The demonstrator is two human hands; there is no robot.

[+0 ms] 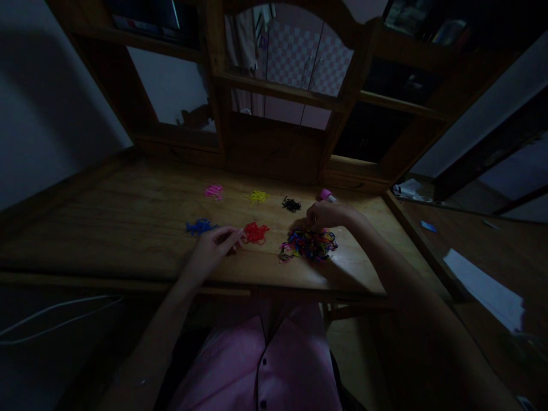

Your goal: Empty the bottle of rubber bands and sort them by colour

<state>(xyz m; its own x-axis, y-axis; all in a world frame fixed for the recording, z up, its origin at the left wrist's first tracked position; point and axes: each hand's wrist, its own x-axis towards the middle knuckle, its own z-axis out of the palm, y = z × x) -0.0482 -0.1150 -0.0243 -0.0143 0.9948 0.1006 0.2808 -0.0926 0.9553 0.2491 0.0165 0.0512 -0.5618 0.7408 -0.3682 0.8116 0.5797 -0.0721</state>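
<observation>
My left hand (217, 242) is just over the table, its loosely bent fingers slightly apart at the left edge of a small heap of red rubber bands (256, 232). Nothing shows between those fingers. A heap of blue rubber bands (199, 226) lies just left of it. My right hand (322, 216) is at the back edge of a larger, tangled pile of mixed-colour rubber bands (311, 245). Its thumb and fingers are pinched together; what they hold is too dark to make out. Farther back lie pink (213, 192), yellow (258, 197) and black (291, 204) rubber bands in separate heaps.
A pink-capped object (326, 195) stands behind my right hand. The wooden table (141, 217) backs onto a wooden shelf unit with drawers (274, 145). White papers (483, 290) and a blue card (428, 226) lie on a surface to the right. The room is dim.
</observation>
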